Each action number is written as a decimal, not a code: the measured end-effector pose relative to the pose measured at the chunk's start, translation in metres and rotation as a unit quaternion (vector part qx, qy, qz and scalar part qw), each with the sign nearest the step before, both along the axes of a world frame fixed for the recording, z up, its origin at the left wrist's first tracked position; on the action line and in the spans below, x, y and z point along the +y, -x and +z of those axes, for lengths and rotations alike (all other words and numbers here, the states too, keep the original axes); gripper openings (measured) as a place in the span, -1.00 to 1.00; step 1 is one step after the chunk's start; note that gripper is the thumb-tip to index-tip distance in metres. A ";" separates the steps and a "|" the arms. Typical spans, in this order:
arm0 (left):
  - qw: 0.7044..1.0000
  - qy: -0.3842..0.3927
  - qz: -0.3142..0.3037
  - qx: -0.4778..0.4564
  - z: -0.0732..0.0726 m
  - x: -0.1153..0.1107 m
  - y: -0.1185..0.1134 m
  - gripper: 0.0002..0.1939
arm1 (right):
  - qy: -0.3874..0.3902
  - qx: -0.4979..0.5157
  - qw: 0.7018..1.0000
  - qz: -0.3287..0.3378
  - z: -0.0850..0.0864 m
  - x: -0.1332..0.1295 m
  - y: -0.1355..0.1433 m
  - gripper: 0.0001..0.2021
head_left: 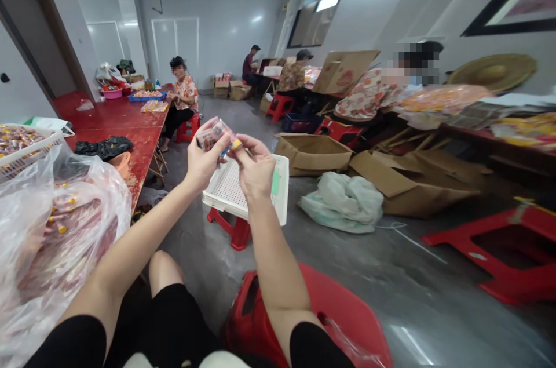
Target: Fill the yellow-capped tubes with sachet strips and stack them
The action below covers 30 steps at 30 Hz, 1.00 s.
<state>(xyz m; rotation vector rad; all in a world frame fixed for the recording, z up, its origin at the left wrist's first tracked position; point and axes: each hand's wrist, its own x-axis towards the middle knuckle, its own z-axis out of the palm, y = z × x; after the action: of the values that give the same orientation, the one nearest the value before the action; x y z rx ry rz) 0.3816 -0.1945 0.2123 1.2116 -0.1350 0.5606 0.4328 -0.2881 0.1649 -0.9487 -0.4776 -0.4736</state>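
No lettering or number can be read. Any print on the small, clear plastic packet with a yellow end [222,128] is too blurred to tell. A brown cardboard box with raised sides [330,64] bears reddish printing [346,73], and a red plastic stool [534,226] a pale oval mark [477,255], both illegible.

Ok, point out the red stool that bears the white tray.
The red stool just beyond the right hand, its legs showing beneath the white tray; no other visible red stool bears one.
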 end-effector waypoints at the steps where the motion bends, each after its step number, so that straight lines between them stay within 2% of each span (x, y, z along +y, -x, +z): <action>1: 1.000 -0.011 -0.009 -0.005 0.004 -0.001 -0.003 -0.37 | 0.002 -0.012 1.000 -0.025 0.002 -0.002 -0.003 -0.72; 4: 0.999 -0.031 -0.042 0.000 0.013 -0.006 -0.008 -0.39 | 0.034 -0.030 0.994 -0.099 0.007 -0.006 -0.007 -0.74; 7: 0.998 -0.020 -0.042 0.030 0.008 -0.001 0.005 -0.39 | 0.056 -0.017 0.988 -0.140 0.002 0.001 0.008 -0.75; 10: 0.998 0.011 0.006 0.057 -0.019 0.026 0.051 -0.40 | 0.061 0.008 0.995 -0.084 -0.019 0.025 0.054 -0.78; 13: 0.989 0.084 0.045 0.111 -0.070 0.079 0.128 -0.44 | 0.118 0.051 0.991 0.047 -0.056 0.062 0.106 -0.81; 15: 0.958 0.202 0.085 0.185 -0.112 0.118 0.196 -0.61 | 0.179 0.085 0.967 0.158 -0.085 0.106 0.138 -0.82; 16: 0.926 0.286 0.116 0.220 -0.133 0.134 0.233 -0.72 | 0.209 0.095 0.948 0.220 -0.099 0.135 0.156 -0.82; 18: 0.825 0.441 0.256 0.246 -0.170 0.157 0.309 -0.83 | 0.264 0.088 0.895 0.349 -0.123 0.204 0.200 -0.81; 19: 0.768 0.488 0.344 0.232 -0.184 0.163 0.344 -0.87 | 0.285 0.067 0.864 0.409 -0.133 0.244 0.227 -0.80; 20: 0.736 0.498 0.403 0.219 -0.195 0.168 0.376 -0.90 | 0.304 0.039 0.835 0.458 -0.141 0.285 0.255 -0.80; 21: 0.714 0.502 0.441 0.210 -0.203 0.171 0.404 -0.89 | 0.326 -0.010 0.800 0.504 -0.148 0.327 0.285 -0.80; 22: 0.695 0.503 0.471 0.203 -0.209 0.173 0.428 -0.88 | 0.338 -0.056 0.781 0.522 -0.154 0.367 0.315 -0.83; 24: 0.674 0.495 0.517 0.183 -0.213 0.173 0.462 -0.86 | 0.399 -0.147 0.747 0.512 -0.163 0.435 0.371 -0.83; 25: 0.669 0.492 0.531 0.171 -0.214 0.172 0.474 -0.86 | 0.416 -0.166 0.735 0.510 -0.166 0.459 0.395 -0.81; 26: 0.664 0.489 0.542 0.159 -0.214 0.171 0.482 -0.85 | 0.433 -0.184 0.721 0.509 -0.169 0.475 0.414 -0.81; 28: 0.654 0.487 0.562 0.141 -0.213 0.170 0.493 -0.82 | 0.453 -0.208 0.698 0.515 -0.174 0.485 0.432 -0.82; 30: 0.638 0.476 0.589 0.136 -0.214 0.171 0.499 -0.81 | 0.443 -0.244 0.686 0.523 -0.176 0.473 0.423 -0.82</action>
<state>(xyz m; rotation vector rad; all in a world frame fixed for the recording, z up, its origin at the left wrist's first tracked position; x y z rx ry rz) -0.1178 -0.0237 -0.0020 0.1317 1.1967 1.3343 0.0102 0.1853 -0.0113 -1.2549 -1.7222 0.6825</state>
